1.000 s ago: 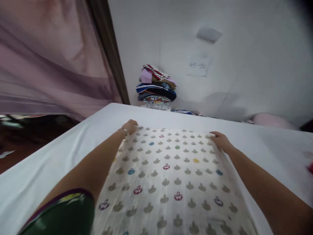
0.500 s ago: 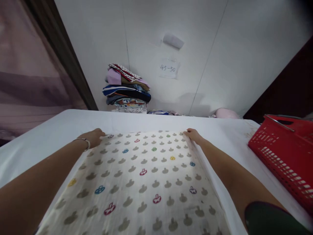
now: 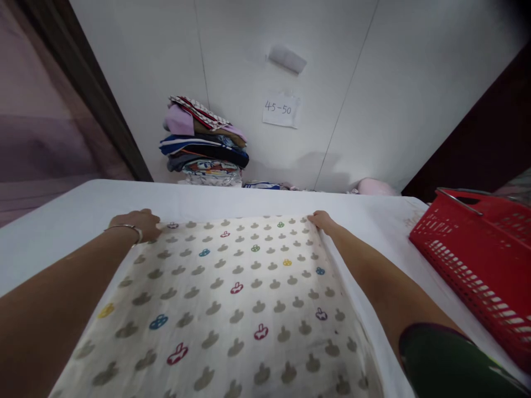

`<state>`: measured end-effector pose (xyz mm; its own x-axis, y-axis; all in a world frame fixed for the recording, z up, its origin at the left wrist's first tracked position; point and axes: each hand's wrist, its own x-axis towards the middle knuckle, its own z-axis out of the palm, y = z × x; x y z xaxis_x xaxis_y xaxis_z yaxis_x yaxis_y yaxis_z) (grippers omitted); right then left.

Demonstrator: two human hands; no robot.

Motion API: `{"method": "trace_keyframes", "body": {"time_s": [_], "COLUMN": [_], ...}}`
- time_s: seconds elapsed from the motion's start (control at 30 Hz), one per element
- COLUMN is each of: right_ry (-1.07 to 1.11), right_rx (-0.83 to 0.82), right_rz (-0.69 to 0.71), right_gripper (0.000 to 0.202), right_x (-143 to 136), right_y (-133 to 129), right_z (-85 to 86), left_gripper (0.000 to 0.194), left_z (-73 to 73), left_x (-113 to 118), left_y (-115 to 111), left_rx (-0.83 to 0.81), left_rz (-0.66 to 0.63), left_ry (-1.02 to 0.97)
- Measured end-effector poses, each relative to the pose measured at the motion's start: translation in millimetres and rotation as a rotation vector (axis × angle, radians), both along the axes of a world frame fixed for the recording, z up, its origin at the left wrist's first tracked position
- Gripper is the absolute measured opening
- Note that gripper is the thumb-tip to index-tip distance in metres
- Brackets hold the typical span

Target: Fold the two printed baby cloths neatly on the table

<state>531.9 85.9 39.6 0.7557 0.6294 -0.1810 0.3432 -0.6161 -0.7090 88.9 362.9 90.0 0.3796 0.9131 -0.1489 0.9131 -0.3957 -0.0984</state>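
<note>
While our 2 arms stretch forward across the smooth white tabletop (image 3: pixel 95 204), a thin, lightly rumpled fabric sheet (image 3: pixel 249 301) lies between them, straight-edged and printed with mushroom-like shapes whose stems point far. Its visible length runs near to far, the near end out of our view. Our left hand (image 3: pixel 139 225), below a slim bracelet (image 3: pixel 133 228), curls its fingers closed on the far left corner; our right hand (image 3: pixel 322 222) pinches the far right corner. Rigid and slotted, a red plastic basket (image 3: pixel 477 249) sits at right.
</note>
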Motion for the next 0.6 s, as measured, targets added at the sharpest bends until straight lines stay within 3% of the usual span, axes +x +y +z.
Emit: {"method": "trace_keyframes", "body": {"time_s": [0.13, 0.37, 0.47, 0.6], "right_ry": [-0.091, -0.185, -0.163, -0.098], "right_rx": [-0.046, -0.083, -0.074, -0.068], "right_rz": [-0.012, 0.021, 0.032, 0.058], "right_gripper": [0.015, 0.026, 0.034, 0.032], "right_x": [3, -5, -15, -37], "right_y": [4, -3, -24, -74], "right_z": [-8.0, -6.7, -3.0, -2.9], "left_gripper": [0.043, 0.052, 0.061, 0.066], "left_z": [-3.2, -23.3, -36.0, -56.1], "left_x": [6, 1, -5, -27], "left_y": [-5, -15, -36, -85], "left_rx": [-0.121, -0.106, 0.002, 0.079], "left_rz": [0.068, 0.088, 0.032, -0.092], "left_ry": [0.106, -0.076, -0.206, -0.236]}}
